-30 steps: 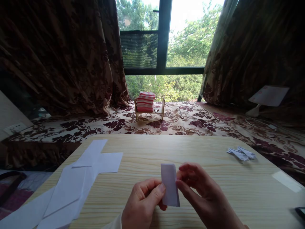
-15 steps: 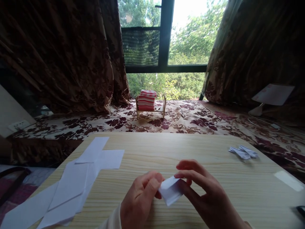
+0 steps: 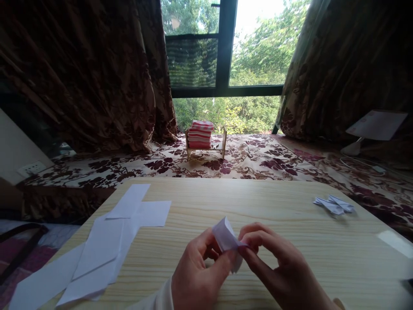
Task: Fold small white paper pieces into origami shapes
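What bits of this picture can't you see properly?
Head view, the only one:
The lower part of the small folded paper is hidden by the thumb of the left hand and the fingers of the right hand.
The dark thing is cut off by the right edge.
The paper strips run off the bottom-left corner.
The folded shape is too small to tell what it is.

I am at home, in a bedroom: heavy floral curtains (image 3: 80, 73) frame a window (image 3: 222, 47) onto trees, a matching floral bedspread (image 3: 251, 161) lies ahead, and a wooden table (image 3: 290, 202) stands over it.
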